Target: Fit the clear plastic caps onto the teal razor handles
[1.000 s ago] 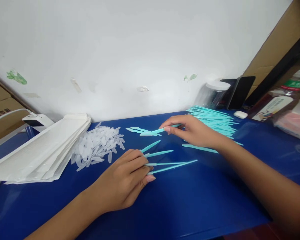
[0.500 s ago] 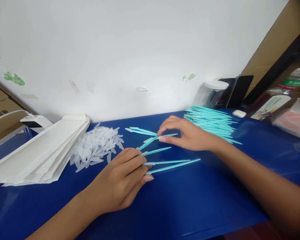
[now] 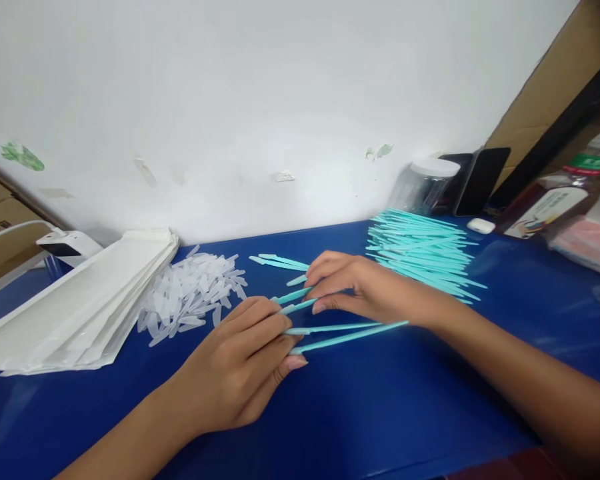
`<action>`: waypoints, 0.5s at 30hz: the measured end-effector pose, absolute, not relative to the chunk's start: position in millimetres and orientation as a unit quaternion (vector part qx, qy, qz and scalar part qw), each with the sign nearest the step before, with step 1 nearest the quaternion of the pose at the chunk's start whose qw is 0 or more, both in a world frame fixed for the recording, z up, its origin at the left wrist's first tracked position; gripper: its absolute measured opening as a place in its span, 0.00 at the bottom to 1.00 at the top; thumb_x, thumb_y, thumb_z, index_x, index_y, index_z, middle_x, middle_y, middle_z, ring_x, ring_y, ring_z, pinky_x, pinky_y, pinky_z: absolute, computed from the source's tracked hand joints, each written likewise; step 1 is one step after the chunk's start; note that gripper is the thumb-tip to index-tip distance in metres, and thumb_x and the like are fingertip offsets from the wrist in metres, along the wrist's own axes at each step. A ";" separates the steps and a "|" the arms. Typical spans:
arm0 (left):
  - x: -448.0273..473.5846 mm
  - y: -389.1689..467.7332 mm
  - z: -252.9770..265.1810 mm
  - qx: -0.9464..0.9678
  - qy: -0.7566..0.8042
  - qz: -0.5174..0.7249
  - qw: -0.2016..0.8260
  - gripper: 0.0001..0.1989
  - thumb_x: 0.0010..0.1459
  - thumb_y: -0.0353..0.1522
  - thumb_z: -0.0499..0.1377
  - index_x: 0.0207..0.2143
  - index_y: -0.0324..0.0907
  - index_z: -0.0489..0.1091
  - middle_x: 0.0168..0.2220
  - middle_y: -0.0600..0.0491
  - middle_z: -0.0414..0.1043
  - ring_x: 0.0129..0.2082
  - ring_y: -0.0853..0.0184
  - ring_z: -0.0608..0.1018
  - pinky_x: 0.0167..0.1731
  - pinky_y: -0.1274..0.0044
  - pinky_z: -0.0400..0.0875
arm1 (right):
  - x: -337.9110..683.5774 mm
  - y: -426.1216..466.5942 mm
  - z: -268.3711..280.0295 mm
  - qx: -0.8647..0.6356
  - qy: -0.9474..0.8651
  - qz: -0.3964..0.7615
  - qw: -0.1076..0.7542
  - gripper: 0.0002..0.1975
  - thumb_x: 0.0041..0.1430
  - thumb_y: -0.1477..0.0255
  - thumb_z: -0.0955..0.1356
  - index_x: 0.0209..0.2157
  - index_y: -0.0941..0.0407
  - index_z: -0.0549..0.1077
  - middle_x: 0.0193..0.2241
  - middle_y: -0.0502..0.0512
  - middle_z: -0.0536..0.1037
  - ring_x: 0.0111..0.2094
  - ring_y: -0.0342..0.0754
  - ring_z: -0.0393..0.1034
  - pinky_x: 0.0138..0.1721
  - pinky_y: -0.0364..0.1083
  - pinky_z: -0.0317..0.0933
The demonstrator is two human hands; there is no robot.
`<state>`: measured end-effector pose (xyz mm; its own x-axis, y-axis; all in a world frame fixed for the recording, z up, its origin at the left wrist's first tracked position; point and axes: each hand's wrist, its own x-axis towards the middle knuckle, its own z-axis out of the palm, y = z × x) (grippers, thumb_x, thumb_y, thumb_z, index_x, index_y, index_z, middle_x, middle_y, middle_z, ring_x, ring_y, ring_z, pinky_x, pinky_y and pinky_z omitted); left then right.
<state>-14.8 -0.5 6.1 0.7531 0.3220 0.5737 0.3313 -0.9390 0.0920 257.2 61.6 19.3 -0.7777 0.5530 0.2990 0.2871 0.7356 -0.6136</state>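
**Over the blue worktop (image 3: 360, 413), four turquoise razors (image 3: 340, 327) fanned in our grip**

Our left hand (image 3: 250, 363) is closed around the pale ends of the four slim sticks, which stick out between its fingers towards two and three o'clock. Our right hand (image 3: 375, 287) has its thumb and fingertips drawn narrow, pinching at the upper two; its fingers hide their far ends. The lower two run free below the right hand, their far ends coming together at three o'clock from the left hand; whether they touch, we cannot tell.

Between nine and ten o'clock from our right hand lie two loose razors (image 3: 280, 261), side by side, and nearer its fingertips we see a single razor (image 3: 296, 281), partly hidden. At two o'clock from that hand spreads the main razor pile (image 3: 420, 253), with a white-lidded clear jar (image 3: 430, 187) just behind it.

Between ten and eleven o'clock from our left hand sits a heap of translucent white caps (image 3: 190, 297). Beside it, farther round towards nine, we have a stack of white envelopes (image 3: 75, 300). Well off at two o'clock from our right hand stands a bottle (image 3: 550, 203) with a green-and-red neck band.
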 end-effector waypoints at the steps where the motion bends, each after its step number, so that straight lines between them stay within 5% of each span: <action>1: -14.7 -0.4 6.1 -0.938 -0.177 -0.298 0.006 0.06 0.70 0.25 0.57 0.46 0.35 0.74 0.40 0.44 0.76 0.44 0.56 0.76 0.47 0.62 0.74 | 257.4 60.5 20.9 -0.239 -0.901 0.268 0.242 0.09 0.71 0.64 0.72 0.45 0.50 0.86 0.45 0.57 0.84 0.52 0.55 0.72 0.51 0.53 0.67; 9: -15.1 -2.3 3.3 -0.957 -0.193 -0.218 -0.014 0.06 0.71 0.28 0.57 0.44 0.38 0.75 0.32 0.50 0.68 0.35 0.60 0.68 0.39 0.66 0.66 | 257.7 55.5 25.2 -0.227 -0.919 0.184 0.263 0.11 0.72 0.65 0.71 0.40 0.54 0.85 0.40 0.57 0.85 0.43 0.52 0.72 0.41 0.50 0.65; 15: -12.5 -7.0 1.8 -0.956 -0.170 -0.240 -0.018 0.09 0.70 0.26 0.56 0.35 0.38 0.72 0.29 0.51 0.62 0.32 0.61 0.62 0.34 0.67 0.59 | 259.3 54.3 29.7 -0.234 -0.901 0.257 0.259 0.08 0.70 0.67 0.72 0.40 0.52 0.86 0.38 0.53 0.86 0.44 0.50 0.70 0.42 0.48 0.65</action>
